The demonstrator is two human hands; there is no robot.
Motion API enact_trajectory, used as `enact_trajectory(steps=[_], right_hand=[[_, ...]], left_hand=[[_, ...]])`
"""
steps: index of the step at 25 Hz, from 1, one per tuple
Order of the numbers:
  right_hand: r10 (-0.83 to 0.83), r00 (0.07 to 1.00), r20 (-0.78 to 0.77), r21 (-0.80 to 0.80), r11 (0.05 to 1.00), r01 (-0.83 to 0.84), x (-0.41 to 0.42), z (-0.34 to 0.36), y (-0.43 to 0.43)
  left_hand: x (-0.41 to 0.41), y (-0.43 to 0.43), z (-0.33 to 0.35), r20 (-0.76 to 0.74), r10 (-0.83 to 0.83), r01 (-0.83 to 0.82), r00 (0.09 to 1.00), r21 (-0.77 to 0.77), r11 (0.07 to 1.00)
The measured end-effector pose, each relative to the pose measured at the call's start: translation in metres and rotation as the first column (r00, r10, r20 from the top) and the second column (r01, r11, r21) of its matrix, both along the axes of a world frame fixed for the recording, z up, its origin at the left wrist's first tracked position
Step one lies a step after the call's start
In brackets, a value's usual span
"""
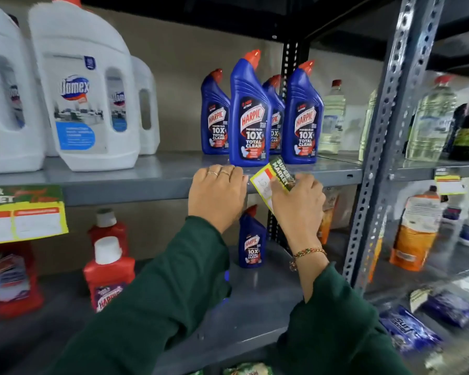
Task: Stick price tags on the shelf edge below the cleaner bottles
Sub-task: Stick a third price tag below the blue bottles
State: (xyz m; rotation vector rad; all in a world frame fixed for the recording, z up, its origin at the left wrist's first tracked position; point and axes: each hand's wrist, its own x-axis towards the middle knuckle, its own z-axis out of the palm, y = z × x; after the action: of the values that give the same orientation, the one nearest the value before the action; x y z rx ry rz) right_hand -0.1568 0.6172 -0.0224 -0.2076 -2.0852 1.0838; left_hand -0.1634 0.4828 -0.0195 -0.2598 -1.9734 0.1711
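Several blue Harpic cleaner bottles (249, 115) with red caps stand on the grey shelf. Its front edge (136, 192) runs below them. My right hand (298, 201) is shut on a yellow-and-green price tag (271, 177), held tilted against the edge just under the bottles. My left hand (217, 196) rests flat on the shelf edge to the left of the tag, fingers curled over the top, holding nothing that I can see. A larger tag (25, 212) of the same kind hangs on the edge at far left.
Big white Domex jugs (84, 93) fill the shelf's left part. Red bottles (109, 269) and one blue Harpic bottle (251, 239) stand on the shelf below. A perforated steel upright (385, 147) divides off the right bay, which holds clear and orange bottles and another small tag (448, 184).
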Motion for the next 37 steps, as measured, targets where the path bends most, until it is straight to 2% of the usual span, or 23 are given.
enact_trajectory(steps=[9, 11, 14, 16, 19, 23, 30, 32, 35, 37], right_hand=[[0.269, 0.957, -0.109, -0.008, 0.962, -0.272, 0.01, 0.002, 0.029], [0.31, 0.946, -0.098, 0.007, 0.95, -0.311, 0.009, 0.002, 0.035], [0.34, 0.935, -0.105, 0.141, 0.935, -0.324, 0.005, 0.006, 0.049], [0.352, 0.928, -0.123, 0.237, 0.918, -0.317, 0.001, 0.011, 0.058], [0.381, 0.917, -0.121, 0.263, 0.903, -0.34, -0.008, 0.017, 0.067], [0.344, 0.936, -0.075, 0.274, 0.909, -0.313, -0.026, 0.017, 0.072], [0.33, 0.929, -0.166, 0.252, 0.925, -0.284, -0.037, 0.01, 0.071], [0.29, 0.94, -0.178, 0.228, 0.942, -0.247, -0.033, 0.012, 0.072], [0.148, 0.978, -0.148, 0.249, 0.962, -0.108, -0.028, 0.017, 0.076], [0.135, 0.98, -0.148, 0.244, 0.965, -0.096, -0.028, 0.019, 0.077]], left_hand=[[-0.003, 0.006, -0.003, -0.005, -0.009, 0.01, 1.0, 0.085, 0.996], [0.002, 0.01, 0.0, 0.024, -0.067, 0.062, 0.997, 0.183, 0.981], [0.013, 0.021, 0.005, -0.02, -0.185, 0.18, 0.983, 0.346, 0.921], [0.016, 0.034, 0.005, -0.054, -0.19, 0.197, 0.98, 0.343, 0.919], [0.012, 0.053, 0.004, -0.035, -0.191, 0.194, 0.981, 0.23, 0.954], [0.001, 0.066, 0.003, -0.019, -0.219, 0.218, 0.976, 0.225, 0.95], [-0.014, 0.073, 0.006, -0.083, -0.237, 0.251, 0.968, 0.312, 0.916], [-0.018, 0.075, 0.005, -0.113, -0.234, 0.258, 0.966, 0.306, 0.916], [-0.022, 0.079, 0.002, -0.13, -0.205, 0.236, 0.97, 0.309, 0.921], [-0.024, 0.081, -0.002, -0.146, -0.206, 0.244, 0.968, 0.328, 0.913]])
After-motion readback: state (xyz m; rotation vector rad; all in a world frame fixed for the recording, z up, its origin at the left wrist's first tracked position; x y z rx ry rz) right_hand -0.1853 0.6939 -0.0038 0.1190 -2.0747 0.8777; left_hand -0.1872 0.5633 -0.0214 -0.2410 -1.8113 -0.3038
